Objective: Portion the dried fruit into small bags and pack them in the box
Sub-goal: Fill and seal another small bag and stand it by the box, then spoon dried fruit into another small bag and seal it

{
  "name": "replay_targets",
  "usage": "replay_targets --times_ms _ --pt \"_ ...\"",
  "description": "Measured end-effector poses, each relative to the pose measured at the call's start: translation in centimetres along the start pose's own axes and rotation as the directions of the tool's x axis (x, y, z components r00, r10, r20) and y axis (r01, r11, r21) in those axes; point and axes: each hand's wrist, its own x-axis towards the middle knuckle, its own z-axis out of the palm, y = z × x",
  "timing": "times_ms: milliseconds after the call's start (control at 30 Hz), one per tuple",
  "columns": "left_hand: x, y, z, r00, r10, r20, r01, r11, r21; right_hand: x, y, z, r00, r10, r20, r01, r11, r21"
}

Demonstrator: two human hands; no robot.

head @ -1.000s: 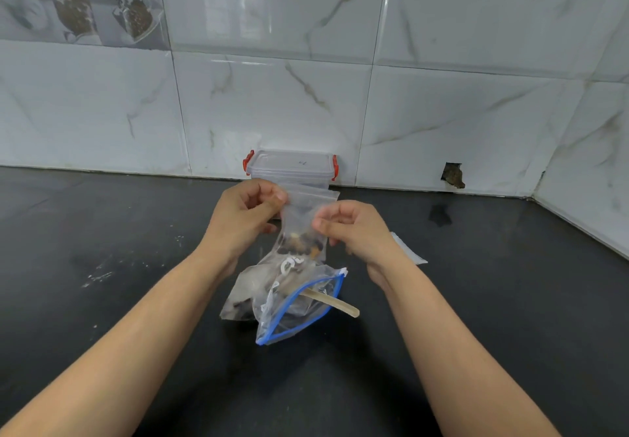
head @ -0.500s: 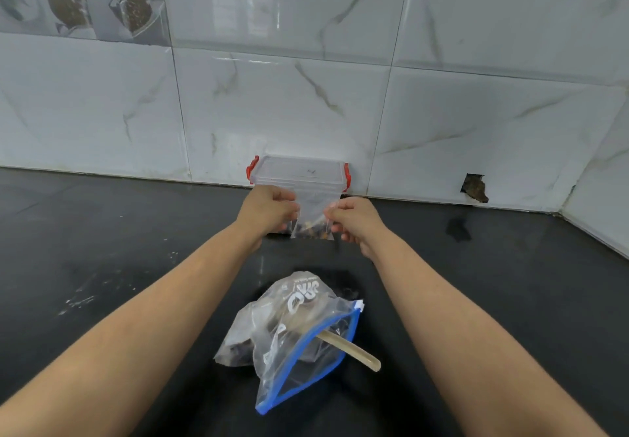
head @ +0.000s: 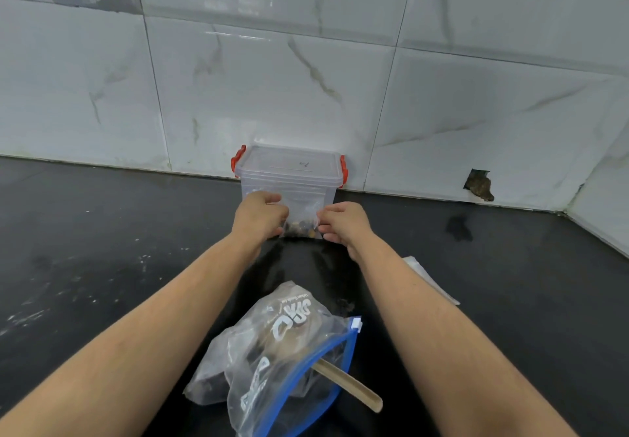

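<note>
across a black countertop (head: 102,266), set against a wall of white marbled tiles (head: 272,89), both forearms are stretched forward from the viewer. compared with a second ago, the hands are seen much farther from the body: the small bag (head: 301,217), then held up above the big supply bag, is now carried to the back of the counter and stood on the surface, touching or almost touching the front of the clear box (head: 289,178). the box is shown against the wall, its lid on and its red clips (head: 237,157) at each end. the left hand (head: 260,215) is curled closed on the small bag's left edge, and the right hand (head: 343,222) is pinched on its right edge; a little dark dried fruit (head: 299,227) is visible at the bottom. from this it is judged that one portion is filled and brought to the box, but not yet packed, since the lid appears closed. nearer the viewer, the large zip bag (head: 282,361) with a blue seal is left lying open, a wooden stick (head: 350,385) poking from its mouth. a flat pale packet (head: 429,280) is partly hidden by the right forearm. a broken hole (head: 479,185) is seen in the wall tile.
</note>
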Motion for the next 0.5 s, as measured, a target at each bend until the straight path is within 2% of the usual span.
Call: replay_targets --times_ms 167,300,367,433,500 --pt "-2.2 1.2 -1.5 0.997 0.024 0.069 -0.022 0.999 -0.024 -1.5 0.6 -1.6 0.997 -0.019 -0.07 0.017 0.999 -0.033" --pt "-4.6 2.0 -2.4 0.991 0.043 0.13 -0.041 0.999 -0.016 -3.9 1.3 -2.5 0.99 -0.072 -0.122 0.033 0.954 -0.297" --pt "-6.1 2.4 -2.6 0.985 0.055 0.161 -0.056 0.998 0.002 -5.4 1.4 -2.8 0.977 -0.165 -0.136 0.081 0.875 -0.477" --pt "-7.6 2.7 -3.1 0.977 0.068 0.201 -0.074 0.997 0.022 -7.2 1.2 -3.3 0.963 -0.249 -0.101 0.125 0.748 -0.652" --pt "-8.8 3.2 -3.9 0.968 0.089 0.233 -0.1 0.994 0.035 -9.1 1.1 -4.2 0.962 -0.27 -0.045 0.134 0.608 -0.782"
